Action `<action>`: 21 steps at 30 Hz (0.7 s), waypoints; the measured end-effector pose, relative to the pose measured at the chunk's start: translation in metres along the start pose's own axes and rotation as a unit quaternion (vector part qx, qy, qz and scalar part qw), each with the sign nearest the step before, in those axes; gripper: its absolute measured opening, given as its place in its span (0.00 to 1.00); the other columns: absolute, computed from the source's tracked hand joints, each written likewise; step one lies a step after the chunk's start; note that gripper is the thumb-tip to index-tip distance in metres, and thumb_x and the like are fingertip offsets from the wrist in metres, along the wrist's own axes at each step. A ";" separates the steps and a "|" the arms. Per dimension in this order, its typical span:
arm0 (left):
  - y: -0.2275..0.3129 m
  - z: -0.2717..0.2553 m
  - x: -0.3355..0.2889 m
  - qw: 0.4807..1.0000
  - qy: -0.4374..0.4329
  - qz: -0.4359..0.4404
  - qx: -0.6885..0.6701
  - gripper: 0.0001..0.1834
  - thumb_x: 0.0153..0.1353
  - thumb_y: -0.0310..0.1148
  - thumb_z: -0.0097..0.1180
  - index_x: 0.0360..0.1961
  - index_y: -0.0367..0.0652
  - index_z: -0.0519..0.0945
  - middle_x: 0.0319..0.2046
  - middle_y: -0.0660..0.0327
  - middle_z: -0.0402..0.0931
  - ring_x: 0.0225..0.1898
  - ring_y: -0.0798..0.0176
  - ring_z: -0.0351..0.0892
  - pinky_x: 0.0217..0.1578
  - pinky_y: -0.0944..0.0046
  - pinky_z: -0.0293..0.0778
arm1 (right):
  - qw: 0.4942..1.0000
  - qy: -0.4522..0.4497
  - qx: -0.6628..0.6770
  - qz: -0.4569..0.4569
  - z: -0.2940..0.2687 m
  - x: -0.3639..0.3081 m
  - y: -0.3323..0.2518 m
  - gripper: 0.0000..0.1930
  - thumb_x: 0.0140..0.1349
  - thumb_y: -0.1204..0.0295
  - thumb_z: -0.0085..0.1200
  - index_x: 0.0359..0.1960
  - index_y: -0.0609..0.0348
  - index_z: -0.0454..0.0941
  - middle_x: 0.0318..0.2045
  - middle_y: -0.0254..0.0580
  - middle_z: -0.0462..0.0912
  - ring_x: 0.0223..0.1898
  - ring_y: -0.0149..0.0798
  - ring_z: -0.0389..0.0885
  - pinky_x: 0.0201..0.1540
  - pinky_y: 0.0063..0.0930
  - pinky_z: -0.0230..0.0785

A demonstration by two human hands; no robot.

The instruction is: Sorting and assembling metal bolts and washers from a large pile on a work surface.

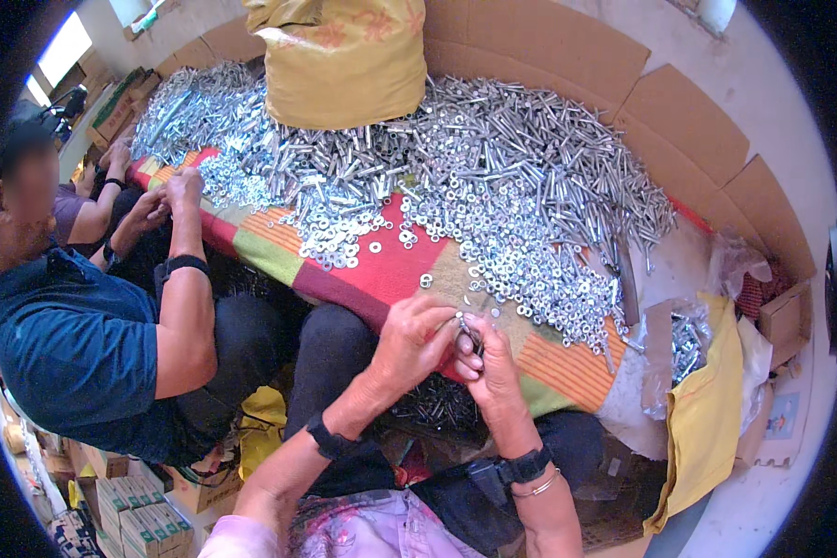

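Observation:
My left hand (417,337) and my right hand (491,365) meet over the near edge of a patchwork cloth (346,286). In the right one's closed fingers is a short metal bolt (475,340), mostly covered by them. The fingertips of my left hand are pinched together at the bolt's upper end; whatever small piece they hold is too hidden to name. Just beyond, loose flat washers (496,312) lie on the cloth. Farther off spreads a heap of washers and nuts (521,270), backed by a large pile of metal bolts (549,139).
A full yellow sack (344,79) stands on the pile at the back, before bent cardboard sheets (539,46). At left sits a person in a dark shirt (74,344), hands over the cloth's far end. An open bag of metal parts (686,339) and yellow sacking (707,400) are at right.

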State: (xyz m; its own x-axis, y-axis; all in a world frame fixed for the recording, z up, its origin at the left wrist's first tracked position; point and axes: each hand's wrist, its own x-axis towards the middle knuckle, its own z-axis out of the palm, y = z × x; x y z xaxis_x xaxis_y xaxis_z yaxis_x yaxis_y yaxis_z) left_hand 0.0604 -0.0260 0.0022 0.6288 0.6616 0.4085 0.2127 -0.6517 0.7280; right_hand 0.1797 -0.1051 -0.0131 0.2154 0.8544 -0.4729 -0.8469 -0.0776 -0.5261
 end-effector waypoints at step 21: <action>0.028 -0.004 -0.011 0.843 -0.046 -0.287 -0.452 0.13 0.58 0.26 0.53 0.44 0.32 0.76 0.38 0.59 0.77 0.39 0.72 0.74 0.41 0.72 0.70 | 0.525 0.034 -0.604 -0.599 0.009 -0.018 -0.015 0.10 0.58 0.76 0.48 0.41 0.64 0.71 0.26 0.45 0.79 0.22 0.38 0.79 0.23 0.29 0.69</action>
State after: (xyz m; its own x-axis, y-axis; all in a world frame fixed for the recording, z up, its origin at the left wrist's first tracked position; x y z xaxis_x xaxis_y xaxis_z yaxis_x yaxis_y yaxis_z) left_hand 0.0563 -0.0499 0.0206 0.6800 0.7137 -0.1682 -0.1296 0.3429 0.9304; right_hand 0.1840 -0.1142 0.0096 0.2929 0.6457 0.7052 0.8334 0.1892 -0.5194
